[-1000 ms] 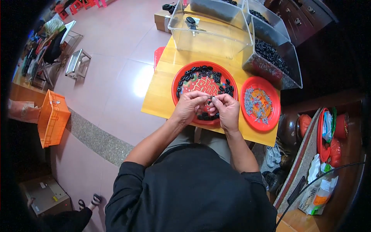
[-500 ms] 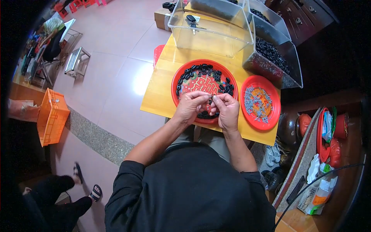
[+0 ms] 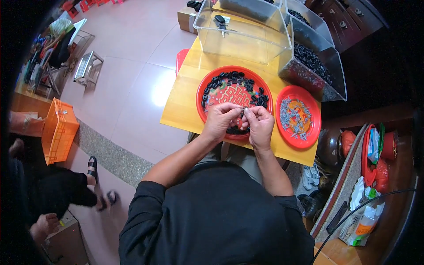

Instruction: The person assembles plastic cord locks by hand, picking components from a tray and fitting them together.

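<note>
Over the near part of a round red tray (image 3: 202, 79), my left hand (image 3: 217, 121) and my right hand (image 3: 260, 128) meet, both closed in a pinch. Between their fingertips is a small dark piece (image 3: 243, 110), mostly hidden by the fingers. Black oval plastic parts (image 3: 215, 84) lie in a ring around the inside of the tray, and its patterned middle shows. Right of it stands an oval red plate (image 3: 316, 119) holding many small grey pieces (image 3: 293, 112). My right hand is the one closer to this plate.
Clear plastic bins (image 3: 247, 46) stand at the back of the yellow table (image 3: 181, 104), some filled with black parts (image 3: 311, 62). A key (image 3: 221, 22) shows by the front bin. On the left are an orange crate (image 3: 62, 132), a metal stool (image 3: 88, 68) and another person in black (image 3: 53, 187).
The person at the lower left has stepped further into view, with a hand now showing. My hands stay nearly in place, still pinched together over the tray.
</note>
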A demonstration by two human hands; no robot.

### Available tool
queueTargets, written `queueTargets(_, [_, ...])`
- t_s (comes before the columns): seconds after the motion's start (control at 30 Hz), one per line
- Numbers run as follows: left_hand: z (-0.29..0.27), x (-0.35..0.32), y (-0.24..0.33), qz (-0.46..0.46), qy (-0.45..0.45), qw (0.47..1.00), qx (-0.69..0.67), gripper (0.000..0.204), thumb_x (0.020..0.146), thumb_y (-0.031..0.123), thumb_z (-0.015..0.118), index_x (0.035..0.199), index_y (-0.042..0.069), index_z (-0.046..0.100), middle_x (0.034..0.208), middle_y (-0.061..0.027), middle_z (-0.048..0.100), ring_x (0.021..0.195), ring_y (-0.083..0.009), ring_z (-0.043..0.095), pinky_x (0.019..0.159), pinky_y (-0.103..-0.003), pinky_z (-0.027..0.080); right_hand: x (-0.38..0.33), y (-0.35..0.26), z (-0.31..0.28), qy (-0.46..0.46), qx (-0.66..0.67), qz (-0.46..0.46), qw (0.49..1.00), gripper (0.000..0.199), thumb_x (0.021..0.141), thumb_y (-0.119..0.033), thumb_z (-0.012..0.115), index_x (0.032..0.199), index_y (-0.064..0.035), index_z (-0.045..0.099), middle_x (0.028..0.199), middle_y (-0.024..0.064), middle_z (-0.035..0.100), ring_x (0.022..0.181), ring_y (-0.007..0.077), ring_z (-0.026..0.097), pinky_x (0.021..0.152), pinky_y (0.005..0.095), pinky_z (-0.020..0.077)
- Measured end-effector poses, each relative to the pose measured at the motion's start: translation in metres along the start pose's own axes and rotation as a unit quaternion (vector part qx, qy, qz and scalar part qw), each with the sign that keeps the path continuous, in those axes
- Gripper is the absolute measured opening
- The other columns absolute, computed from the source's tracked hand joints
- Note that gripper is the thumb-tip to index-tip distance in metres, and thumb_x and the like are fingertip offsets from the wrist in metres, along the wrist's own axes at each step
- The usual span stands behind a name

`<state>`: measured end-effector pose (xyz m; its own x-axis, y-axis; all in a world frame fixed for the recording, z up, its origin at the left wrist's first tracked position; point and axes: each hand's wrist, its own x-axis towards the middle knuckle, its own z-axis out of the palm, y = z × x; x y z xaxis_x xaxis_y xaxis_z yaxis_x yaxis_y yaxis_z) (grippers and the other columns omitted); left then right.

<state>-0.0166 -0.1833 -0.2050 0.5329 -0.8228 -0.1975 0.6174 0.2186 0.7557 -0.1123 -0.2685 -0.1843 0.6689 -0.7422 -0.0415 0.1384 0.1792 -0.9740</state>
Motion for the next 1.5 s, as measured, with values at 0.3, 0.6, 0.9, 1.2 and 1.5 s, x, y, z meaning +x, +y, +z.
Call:
queueTargets(0.3, [0.007, -0.008, 0.011, 0.085, -0.013, 0.989, 0.123, 0.009, 0.085, 0.01, 0.059, 0.086, 0.002, 0.063, 0.068, 0.0017, 0.058, 0.054, -0.0017, 0.047, 0.047, -0.016, 0.036, 0.0, -0.004, -0.002, -0.014, 0.018, 0.009, 1.0, 0.009, 0.085, -0.007, 0.058, 0.079, -0.0012, 0.056, 0.063, 0.0028, 0.056, 0.048, 0.0071, 0.052, 0.043, 0.0195, 0.0451])
queueTargets(0.6, [0.004, -0.007, 0.004, 0.285, 0.021, 0.879, 0.382, 0.008, 0.08, 0.006, 0.059, 0.077, -0.001, 0.057, 0.067, -0.0063, 0.056, 0.061, -0.0113, 0.052, 0.054, -0.028, 0.042, -0.005, -0.003, -0.006, -0.057, -0.003, 0.039, 0.998, 0.011, 0.088, -0.01, 0.054, 0.081, -0.0026, 0.056, 0.063, 0.0016, 0.054, 0.046, 0.0052, 0.048, 0.042, 0.0189, 0.0447])
queueTargets(0.9, [0.013, -0.001, 0.002, 0.282, 0.011, 0.903, 0.323, 0.009, 0.079, 0.006, 0.058, 0.074, -0.002, 0.057, 0.066, -0.0053, 0.056, 0.061, -0.0091, 0.053, 0.053, -0.026, 0.042, -0.006, -0.001, -0.004, -0.013, -0.092, -0.077, 0.993, 0.013, 0.088, -0.009, 0.053, 0.077, -0.0036, 0.055, 0.061, -0.0003, 0.052, 0.047, 0.0045, 0.047, 0.042, 0.0174, 0.042])
queueTargets(1.2, [0.004, -0.007, 0.016, 0.041, -0.043, 0.965, 0.255, 0.01, 0.084, 0.009, 0.057, 0.08, 0.001, 0.059, 0.073, 0.001, 0.058, 0.063, -0.0058, 0.054, 0.054, -0.023, 0.045, -0.002, 0.0, -0.01, -0.054, -0.067, -0.006, 0.996, 0.013, 0.088, -0.009, 0.055, 0.076, -0.0038, 0.054, 0.063, -0.0004, 0.052, 0.05, 0.0041, 0.048, 0.043, 0.0181, 0.0441])
queueTargets(1.5, [-0.025, 0.025, 0.051, 0.318, 0.063, 0.645, 0.692, 0.007, 0.073, 0.009, 0.056, 0.075, 0.002, 0.056, 0.079, -0.0176, 0.053, 0.073, -0.0333, 0.057, 0.061, -0.043, 0.048, 0.007, -0.007, -0.036, 0.01, -0.005, 0.014, 1.0, 0.005, 0.084, -0.005, 0.058, 0.082, -0.0012, 0.057, 0.07, 0.0072, 0.061, 0.054, 0.0099, 0.057, 0.049, 0.022, 0.0504])
